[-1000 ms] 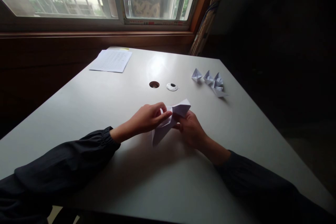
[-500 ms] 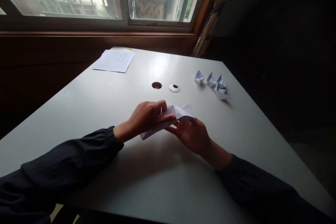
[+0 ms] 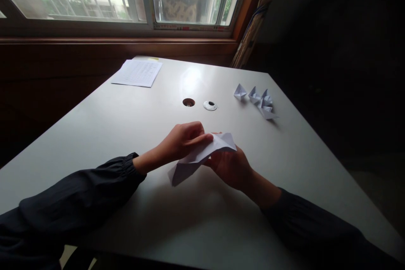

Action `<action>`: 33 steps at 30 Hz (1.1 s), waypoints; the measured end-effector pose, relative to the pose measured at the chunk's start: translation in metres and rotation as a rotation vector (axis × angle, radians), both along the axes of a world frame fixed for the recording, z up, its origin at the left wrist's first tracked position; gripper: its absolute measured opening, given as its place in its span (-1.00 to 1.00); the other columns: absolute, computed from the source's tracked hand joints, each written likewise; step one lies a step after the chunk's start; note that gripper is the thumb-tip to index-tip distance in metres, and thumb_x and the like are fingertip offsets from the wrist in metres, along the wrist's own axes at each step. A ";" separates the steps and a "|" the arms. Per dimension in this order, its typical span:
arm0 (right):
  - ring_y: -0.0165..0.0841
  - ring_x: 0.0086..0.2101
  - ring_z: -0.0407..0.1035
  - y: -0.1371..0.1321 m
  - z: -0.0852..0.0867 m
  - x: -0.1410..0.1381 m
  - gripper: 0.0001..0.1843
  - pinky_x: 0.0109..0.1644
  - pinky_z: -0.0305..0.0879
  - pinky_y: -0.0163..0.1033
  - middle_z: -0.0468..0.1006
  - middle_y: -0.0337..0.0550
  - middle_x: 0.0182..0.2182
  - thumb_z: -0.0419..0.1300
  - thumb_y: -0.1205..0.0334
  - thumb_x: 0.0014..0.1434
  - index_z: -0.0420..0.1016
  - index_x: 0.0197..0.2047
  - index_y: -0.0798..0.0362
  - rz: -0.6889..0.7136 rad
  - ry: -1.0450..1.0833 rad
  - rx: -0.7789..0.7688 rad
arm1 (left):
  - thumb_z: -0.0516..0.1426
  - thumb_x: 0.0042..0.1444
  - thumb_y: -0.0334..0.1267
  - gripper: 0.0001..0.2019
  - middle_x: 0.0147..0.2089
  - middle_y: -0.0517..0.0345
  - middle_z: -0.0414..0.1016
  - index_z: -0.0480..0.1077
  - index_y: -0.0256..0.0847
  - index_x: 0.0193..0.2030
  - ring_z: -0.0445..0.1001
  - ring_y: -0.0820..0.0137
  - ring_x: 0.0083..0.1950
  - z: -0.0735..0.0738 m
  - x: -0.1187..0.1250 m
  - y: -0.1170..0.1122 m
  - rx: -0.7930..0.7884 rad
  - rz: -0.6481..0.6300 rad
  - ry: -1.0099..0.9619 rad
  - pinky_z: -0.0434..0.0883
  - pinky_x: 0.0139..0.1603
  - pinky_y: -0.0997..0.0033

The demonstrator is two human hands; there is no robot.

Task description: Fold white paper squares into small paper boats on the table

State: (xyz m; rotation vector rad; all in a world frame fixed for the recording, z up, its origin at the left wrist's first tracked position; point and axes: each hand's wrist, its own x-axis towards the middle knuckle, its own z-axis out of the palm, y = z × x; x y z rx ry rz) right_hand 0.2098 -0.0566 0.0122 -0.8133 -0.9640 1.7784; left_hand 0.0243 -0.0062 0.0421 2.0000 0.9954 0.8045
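Between my two hands, above the white table [image 3: 126,130], is a sheet of white paper [image 3: 202,152] with creases and folded parts. My left hand [image 3: 190,135] is closed on its upper edge, the thumb lying across the top and the fingers curled behind. From below and to the right, my right hand [image 3: 230,166] grips the paper, with most of its fingers hidden beneath it. One end of the paper hangs down toward the lower left.
Several folded paper boats [image 3: 265,103] stand in a group at the table's right side. Printed sheets [image 3: 138,73] lie at the back left. Mid-table are a round hole [image 3: 189,102] and a round cover [image 3: 210,105]. A window [image 3: 190,4] rises behind.
The paper has been turned and tilted; its lower-left end hangs lower and more of its face shows. My left thumb now lies on top of it. Both hands keep hold.
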 end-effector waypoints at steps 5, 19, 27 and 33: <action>-0.09 0.01 0.49 0.000 0.000 0.001 -0.71 0.09 0.45 0.19 0.61 -0.11 0.00 0.13 0.00 0.30 0.53 -0.01 -0.11 -0.017 0.029 -0.011 | 0.21 0.24 0.08 -0.62 -0.52 0.28 0.34 0.39 -0.22 -0.37 0.24 0.53 -0.48 0.003 -0.003 0.000 0.118 0.062 0.072 0.11 -0.47 0.52; -0.14 0.01 0.50 0.000 0.009 0.004 -0.61 0.22 0.38 0.21 0.64 -0.10 -0.02 0.38 0.17 0.12 0.59 0.04 -0.08 0.027 0.018 0.047 | 0.23 0.24 0.03 -0.67 -0.43 0.21 0.48 0.48 -0.21 -0.35 0.32 0.53 -0.47 -0.007 -0.019 0.010 0.488 0.007 0.116 0.21 -0.41 0.52; -0.28 -0.16 0.52 0.002 0.005 0.002 -0.73 0.00 0.53 0.00 0.60 -0.19 -0.17 0.44 0.07 0.14 0.55 -0.16 -0.03 -0.020 0.003 0.043 | 0.16 0.32 -0.01 -0.71 -0.40 0.17 0.52 0.45 -0.21 -0.25 0.38 0.48 -0.47 -0.003 -0.012 0.005 0.451 0.026 0.233 0.20 -0.41 0.49; -0.28 -0.22 0.50 0.005 0.000 -0.003 -0.63 -0.04 0.50 -0.05 0.57 -0.21 -0.25 0.43 -0.07 0.12 0.46 -0.23 -0.01 -0.027 -0.035 0.072 | 0.06 0.39 -0.07 -0.74 -0.38 0.18 0.47 0.37 -0.20 -0.25 0.33 0.47 -0.45 -0.006 -0.004 -0.005 0.362 -0.001 0.204 0.19 -0.40 0.47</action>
